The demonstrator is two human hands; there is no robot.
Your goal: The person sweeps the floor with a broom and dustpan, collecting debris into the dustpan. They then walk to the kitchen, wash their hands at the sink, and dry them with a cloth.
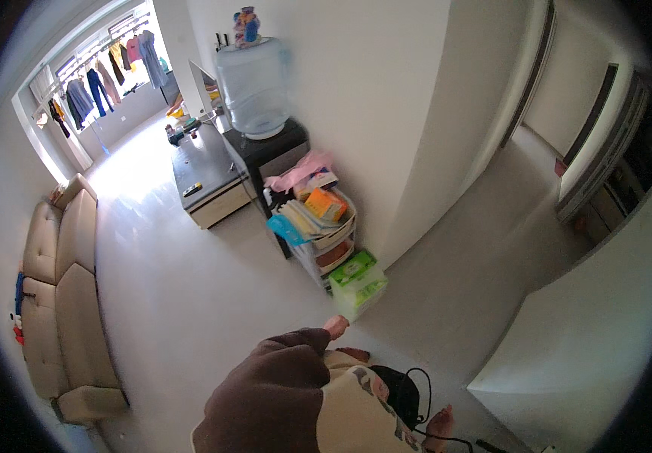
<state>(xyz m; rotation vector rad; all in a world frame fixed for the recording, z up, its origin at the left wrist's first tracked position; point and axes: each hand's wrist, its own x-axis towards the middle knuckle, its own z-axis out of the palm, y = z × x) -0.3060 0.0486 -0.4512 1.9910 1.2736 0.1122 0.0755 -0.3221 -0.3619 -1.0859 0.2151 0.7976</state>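
My left hand (337,327) extends from a brown sleeve (269,379), its fingers seemingly curled. Nothing shows in it, though its inner side is hidden. Just beyond it, a green and white plastic-wrapped pack (358,286), which looks like tissues, stands on the floor. In the picture the hand lies close to the pack's lower edge; whether they touch I cannot tell. My right hand is out of view. Below me appear the cream front of my top (360,410) and what looks like a bare foot (439,424). A black cable (429,390) loops beside my dark trousers.
A tiered cart (334,240) holds packets and an orange box (326,204). Behind it, a large water bottle (253,85) tops a black dispenser (280,141). A low cabinet (207,164) adjoins it. A beige sofa (65,300) lines the left; a white panel (581,317) curves at right.
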